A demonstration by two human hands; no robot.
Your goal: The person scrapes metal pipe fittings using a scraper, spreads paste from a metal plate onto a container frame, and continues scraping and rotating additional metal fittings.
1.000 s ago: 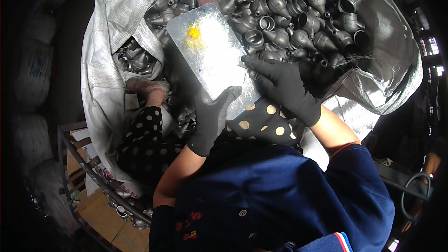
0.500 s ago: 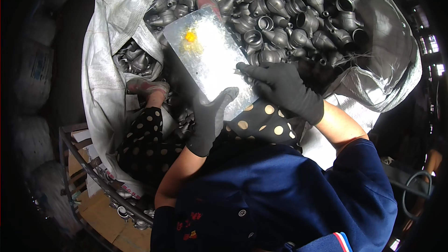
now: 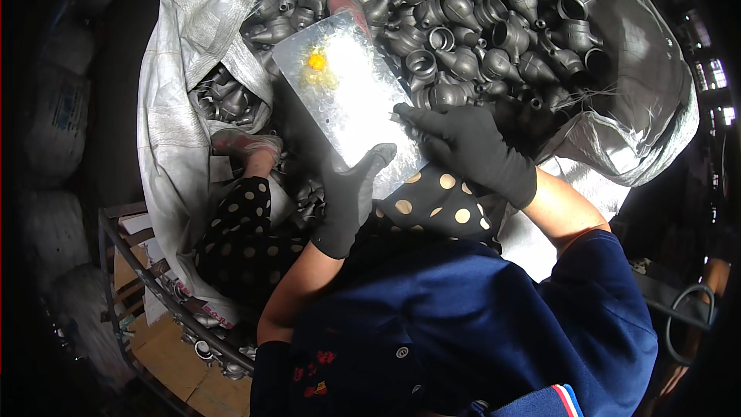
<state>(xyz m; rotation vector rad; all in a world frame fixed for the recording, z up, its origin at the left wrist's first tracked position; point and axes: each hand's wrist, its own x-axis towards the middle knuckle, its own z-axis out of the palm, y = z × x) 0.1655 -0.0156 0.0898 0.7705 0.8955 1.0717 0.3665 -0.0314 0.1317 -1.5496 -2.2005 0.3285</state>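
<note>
Currently pinching shiny plate (image 3: pixel 340 96) w/ L hand (image 3: pixel 347 197), thumb on top, over dotted trousers (image 3: pixel 432 202), nr grey fittings (image 3: pixel 459 64); w/ R hand (image 3: pixel 471 143) at plate's R edge, can't tell if gripping.

Dark grey gloves (image 3: pixel 480 148), whitish plate (image 3: pixel 347 100) with yellow spot (image 3: pixel 317 61); cream-dotted black trousers (image 3: pixel 427 199), navy shirt (image 3: pixel 463 305)

Left of the pale, flat rectangular plate (image 3: pixel 355 104), a gap runs toward the white woven sack (image 3: pixel 171 116), partly filled by a reddish shoe (image 3: pixel 239 140). Past the plate, the air above heaped dark-grey, bulb-shaped hollow parts (image 3: pixel 463 66) looks open. The dark-gloved left hand (image 3: pixel 346 193) and dark-gloved right hand (image 3: pixel 472 147) obstruct its near end and right edge.
</note>
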